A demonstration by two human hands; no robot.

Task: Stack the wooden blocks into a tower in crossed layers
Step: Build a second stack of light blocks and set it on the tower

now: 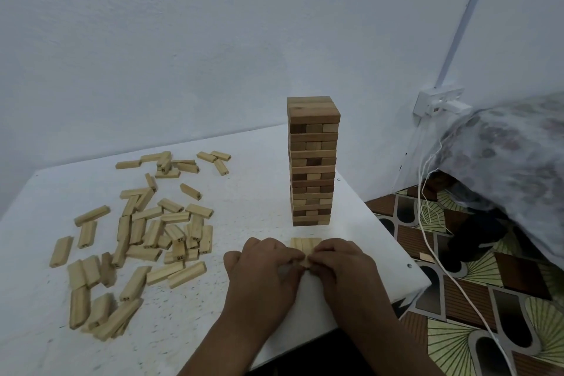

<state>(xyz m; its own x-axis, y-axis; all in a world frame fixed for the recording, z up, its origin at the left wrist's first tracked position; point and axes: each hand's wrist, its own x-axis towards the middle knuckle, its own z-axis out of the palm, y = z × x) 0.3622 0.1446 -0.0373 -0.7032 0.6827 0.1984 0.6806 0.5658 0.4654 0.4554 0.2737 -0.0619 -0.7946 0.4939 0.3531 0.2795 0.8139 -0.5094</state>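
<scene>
While your hands meet at the table's (213, 330) near edge, left hand (262, 265) and right hand (341, 265) pinch a flat row of pale blocks (306, 244). Behind it stands the tower (312, 162), crossed layers of mixed brown. Loose blocks (143, 232) lie scattered left.

Small dark numbers printed on ends of loose wooden blocks (143, 238) scattered on bench (244, 192). One block (179, 250) reads about "26", another (180, 237) maybe "22"; rest too small to read.
</scene>
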